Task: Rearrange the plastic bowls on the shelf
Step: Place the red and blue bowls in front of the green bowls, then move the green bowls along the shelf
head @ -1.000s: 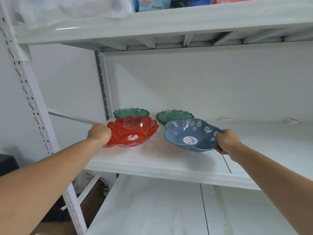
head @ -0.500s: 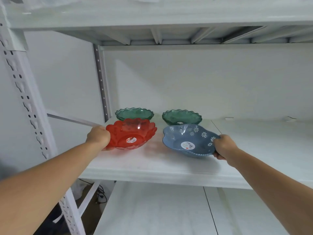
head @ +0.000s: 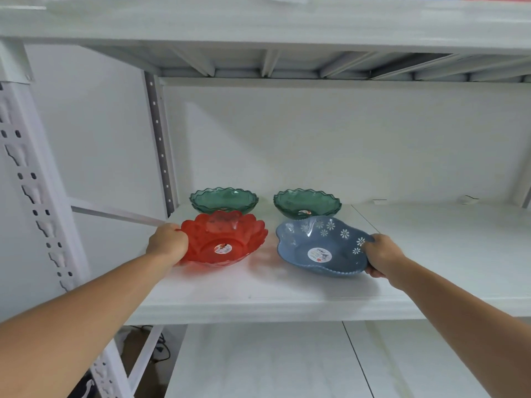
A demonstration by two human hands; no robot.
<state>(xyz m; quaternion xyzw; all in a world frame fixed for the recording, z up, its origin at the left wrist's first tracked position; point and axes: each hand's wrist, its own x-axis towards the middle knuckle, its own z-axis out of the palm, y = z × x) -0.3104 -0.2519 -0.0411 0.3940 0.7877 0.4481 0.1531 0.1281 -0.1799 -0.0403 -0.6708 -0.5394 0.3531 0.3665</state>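
Lowered since a second ago: both front bowls, now low over or on the white shelf board [head: 258, 294]; contact unclear; left hand [head: 168, 245] closed on petal-rimmed translucent red plastic bowl [head: 227, 239] at its 9 o'clock; right hand [head: 380, 255] closed on flower-pierced blue plastic bowl [head: 316, 248] at its 3 o'clock; two scalloped translucent green plastic bowls [head: 223, 199] [head: 307, 203] at 12 o'clock behind them.

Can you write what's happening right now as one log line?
left hand: holds red bowl rim | right hand: holds blue bowl rim | two green bowls behind
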